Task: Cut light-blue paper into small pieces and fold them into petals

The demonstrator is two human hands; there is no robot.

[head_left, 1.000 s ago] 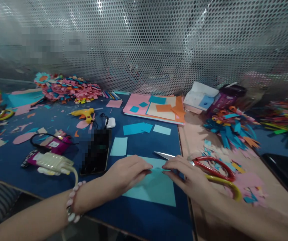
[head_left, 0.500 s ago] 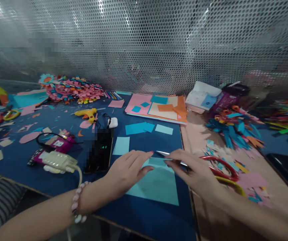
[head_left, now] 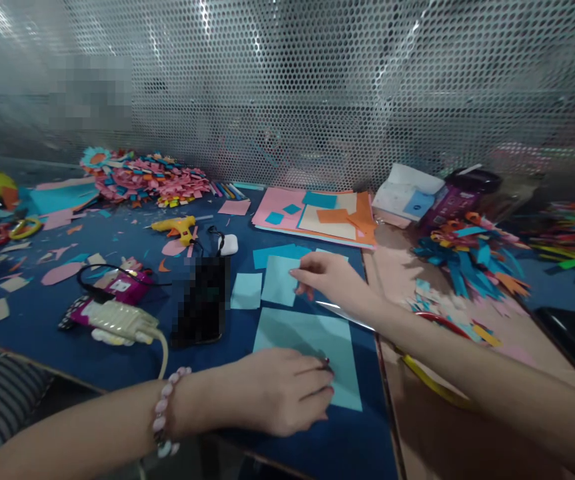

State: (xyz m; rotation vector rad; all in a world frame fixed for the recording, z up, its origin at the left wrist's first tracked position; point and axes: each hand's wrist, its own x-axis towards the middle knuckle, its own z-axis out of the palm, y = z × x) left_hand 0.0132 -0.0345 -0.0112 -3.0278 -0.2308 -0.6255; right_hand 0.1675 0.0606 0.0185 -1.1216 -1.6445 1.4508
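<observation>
A small light-blue paper piece (head_left: 279, 283) is pinched at its right edge between the thumb and fingers of my right hand (head_left: 325, 277). Below it lies a larger light-blue paper sheet (head_left: 297, 327). My left hand (head_left: 280, 390) rests palm down over the lower part of that sheet, its fingers loosely stretched across the paper. Scissors (head_left: 343, 315) with red and yellow handles lie beneath my right forearm, which partly hides them. Another light-blue paper square (head_left: 246, 291) sits left of the held piece. Darker blue paper strips (head_left: 267, 256) are behind it.
A phone (head_left: 200, 307), a white earbud case (head_left: 227, 245) and a yellow glue gun (head_left: 177, 229) lie leftward. Coloured sheets (head_left: 312, 233) are stacked at the back. Paper flowers (head_left: 142, 177) are heaped back left; blue paper fringes (head_left: 467, 260) and scraps cover the right side.
My right hand has moved up and left with the small light-blue piece, now apart from the larger sheet. My left hand has dropped from the sheet's top edge to its lower part.
</observation>
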